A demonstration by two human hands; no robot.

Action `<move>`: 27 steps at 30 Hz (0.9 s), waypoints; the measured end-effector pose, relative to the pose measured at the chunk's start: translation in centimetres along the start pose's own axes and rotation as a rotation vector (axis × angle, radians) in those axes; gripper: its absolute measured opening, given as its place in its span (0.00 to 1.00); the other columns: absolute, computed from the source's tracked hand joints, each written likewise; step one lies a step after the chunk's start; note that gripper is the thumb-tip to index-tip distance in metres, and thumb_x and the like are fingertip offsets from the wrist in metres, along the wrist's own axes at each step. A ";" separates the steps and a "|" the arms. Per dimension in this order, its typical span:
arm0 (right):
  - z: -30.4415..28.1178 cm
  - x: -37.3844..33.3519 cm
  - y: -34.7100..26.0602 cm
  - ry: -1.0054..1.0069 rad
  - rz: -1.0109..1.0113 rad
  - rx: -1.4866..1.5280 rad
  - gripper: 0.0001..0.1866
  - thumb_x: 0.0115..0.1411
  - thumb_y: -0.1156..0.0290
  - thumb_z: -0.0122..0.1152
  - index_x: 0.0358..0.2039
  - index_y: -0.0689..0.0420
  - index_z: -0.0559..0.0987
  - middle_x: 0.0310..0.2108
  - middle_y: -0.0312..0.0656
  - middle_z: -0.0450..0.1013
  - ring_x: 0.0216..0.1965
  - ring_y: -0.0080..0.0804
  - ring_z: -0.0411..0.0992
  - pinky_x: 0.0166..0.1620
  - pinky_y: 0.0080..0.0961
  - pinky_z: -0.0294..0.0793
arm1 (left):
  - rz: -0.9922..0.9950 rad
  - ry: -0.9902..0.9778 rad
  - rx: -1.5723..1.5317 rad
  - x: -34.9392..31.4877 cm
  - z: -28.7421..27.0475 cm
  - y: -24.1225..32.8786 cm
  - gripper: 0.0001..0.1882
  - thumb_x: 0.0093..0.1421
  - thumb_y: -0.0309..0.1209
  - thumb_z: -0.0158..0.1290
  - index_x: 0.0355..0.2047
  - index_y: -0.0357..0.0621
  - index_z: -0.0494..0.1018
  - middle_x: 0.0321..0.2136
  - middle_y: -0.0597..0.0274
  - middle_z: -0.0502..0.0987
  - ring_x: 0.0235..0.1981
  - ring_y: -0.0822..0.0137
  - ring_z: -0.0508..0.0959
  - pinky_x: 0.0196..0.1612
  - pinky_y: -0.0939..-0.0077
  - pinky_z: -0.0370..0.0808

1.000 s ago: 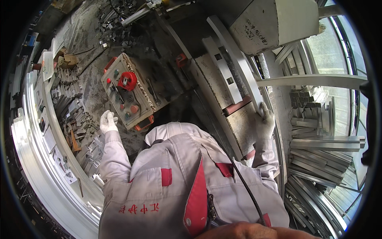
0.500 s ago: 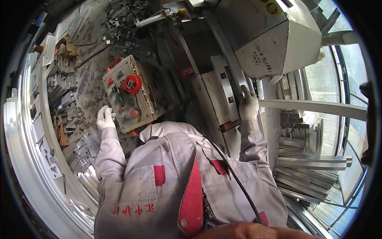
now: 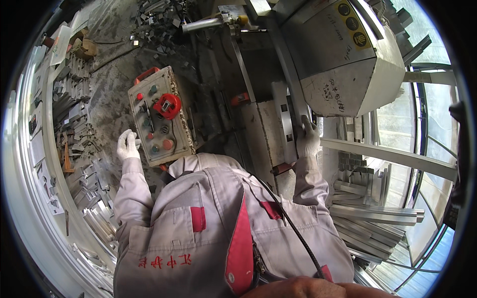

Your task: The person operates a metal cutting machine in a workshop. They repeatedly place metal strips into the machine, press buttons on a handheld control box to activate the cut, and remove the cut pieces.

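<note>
Long metal bar [image 3: 289, 67] lying along the machine bed [image 3: 262, 141], near end under gloved right hand [image 3: 308, 140], its fingers over the edge, clamped or not cannot tell; strip with square holes [image 3: 286, 122] just left; gloved left hand [image 3: 128, 146], fingers loosely bent, thumb apart, beside button-covered control box [image 3: 182, 138].

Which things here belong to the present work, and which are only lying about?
Seemingly in the work:
long metal bar, right hand on it
control box, beside the left hand

Apparently just lying about:
metal offcuts at the top
metal profiles piled at the right
</note>
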State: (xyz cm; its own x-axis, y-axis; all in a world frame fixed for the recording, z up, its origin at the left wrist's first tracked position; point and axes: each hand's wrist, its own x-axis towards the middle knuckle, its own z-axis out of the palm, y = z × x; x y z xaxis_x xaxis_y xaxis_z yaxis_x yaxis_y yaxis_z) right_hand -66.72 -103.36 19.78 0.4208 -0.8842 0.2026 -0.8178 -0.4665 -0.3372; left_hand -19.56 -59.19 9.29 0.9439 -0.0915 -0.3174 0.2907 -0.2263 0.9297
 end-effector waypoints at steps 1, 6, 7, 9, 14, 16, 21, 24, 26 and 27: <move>-0.1 0.1 0.0 0.024 -0.027 0.015 0.22 0.66 0.66 0.71 0.60 0.46 0.84 0.53 0.51 0.80 0.50 0.49 0.82 0.52 0.41 0.83 | 0.002 -0.009 0.006 0.0 0.3 0.1 0.14 0.72 0.35 0.63 0.55 0.47 0.83 0.42 0.64 0.87 0.30 0.73 0.83 0.36 0.77 0.78; -1.7 -0.9 -2.1 0.194 -0.163 -0.193 0.23 0.64 0.65 0.71 0.60 0.50 0.83 0.55 0.52 0.79 0.53 0.58 0.78 0.55 0.51 0.80 | -0.041 -0.020 -0.008 0.1 2.5 1.3 0.13 0.72 0.34 0.63 0.54 0.47 0.83 0.42 0.64 0.87 0.31 0.73 0.83 0.37 0.77 0.78; -1.9 -1.2 -3.2 0.175 -0.175 -0.190 0.25 0.63 0.62 0.72 0.61 0.50 0.83 0.56 0.52 0.79 0.54 0.58 0.78 0.55 0.52 0.80 | 0.005 -0.058 -0.033 -0.3 2.9 1.6 0.13 0.72 0.33 0.63 0.54 0.46 0.82 0.42 0.64 0.87 0.31 0.74 0.82 0.37 0.76 0.79; -2.5 -3.3 -5.9 0.025 -0.126 -0.190 0.30 0.62 0.57 0.72 0.64 0.48 0.80 0.57 0.53 0.78 0.54 0.58 0.78 0.55 0.52 0.80 | 0.028 -0.092 -0.088 -1.0 4.1 2.1 0.13 0.70 0.29 0.64 0.54 0.44 0.82 0.40 0.65 0.86 0.30 0.75 0.81 0.37 0.77 0.79; -2.9 -6.1 -9.4 -0.381 0.224 -0.310 0.31 0.65 0.54 0.67 0.68 0.42 0.73 0.46 0.54 0.79 0.49 0.60 0.79 0.50 0.54 0.79 | 0.058 -0.129 -0.198 -2.3 6.8 2.4 0.11 0.68 0.26 0.65 0.50 0.44 0.83 0.36 0.69 0.85 0.31 0.77 0.80 0.34 0.80 0.79; -3.0 -7.3 -8.7 -0.195 0.005 -0.091 0.26 0.66 0.57 0.66 0.64 0.45 0.75 0.39 0.50 0.77 0.40 0.55 0.78 0.43 0.52 0.77 | 0.038 -0.144 -0.128 -2.3 7.1 2.2 0.11 0.67 0.25 0.66 0.49 0.44 0.84 0.34 0.69 0.85 0.31 0.79 0.80 0.35 0.80 0.79; -1.9 -7.3 -6.8 -0.092 -0.090 0.140 0.26 0.67 0.65 0.68 0.64 0.56 0.79 0.31 0.44 0.71 0.28 0.39 0.68 0.32 0.39 0.69 | 0.144 -0.199 -0.016 -3.6 8.4 3.0 0.11 0.68 0.23 0.64 0.50 0.41 0.83 0.37 0.69 0.85 0.34 0.78 0.81 0.38 0.80 0.78; -1.1 -3.8 -7.6 -0.023 -0.195 0.137 0.25 0.68 0.68 0.67 0.64 0.57 0.80 0.36 0.45 0.75 0.30 0.40 0.73 0.33 0.38 0.72 | 0.284 -0.251 0.031 -5.2 11.1 5.6 0.12 0.65 0.26 0.66 0.49 0.43 0.84 0.36 0.67 0.87 0.35 0.75 0.84 0.40 0.77 0.81; -0.5 -1.0 -8.8 0.036 -0.204 0.100 0.24 0.69 0.68 0.67 0.64 0.56 0.80 0.44 0.50 0.78 0.38 0.44 0.79 0.40 0.38 0.80 | 0.464 -0.316 0.265 -6.0 11.9 8.1 0.12 0.64 0.29 0.67 0.47 0.44 0.84 0.36 0.61 0.88 0.34 0.71 0.86 0.40 0.74 0.83; -0.2 0.8 -9.3 0.063 -0.238 0.096 0.24 0.69 0.68 0.67 0.64 0.55 0.80 0.46 0.51 0.78 0.40 0.45 0.80 0.42 0.38 0.81 | 0.441 -0.400 0.196 -6.6 12.7 9.3 0.12 0.64 0.31 0.67 0.47 0.45 0.84 0.36 0.56 0.88 0.34 0.68 0.88 0.40 0.72 0.83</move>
State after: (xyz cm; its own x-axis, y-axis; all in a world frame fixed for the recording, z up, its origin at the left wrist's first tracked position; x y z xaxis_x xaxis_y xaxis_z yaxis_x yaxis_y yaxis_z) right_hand -58.82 -99.73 23.28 0.5689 -0.7478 0.3424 -0.6569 -0.6636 -0.3580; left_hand -25.03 -73.00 17.68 0.8257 -0.5641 0.0073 -0.1824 -0.2547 0.9497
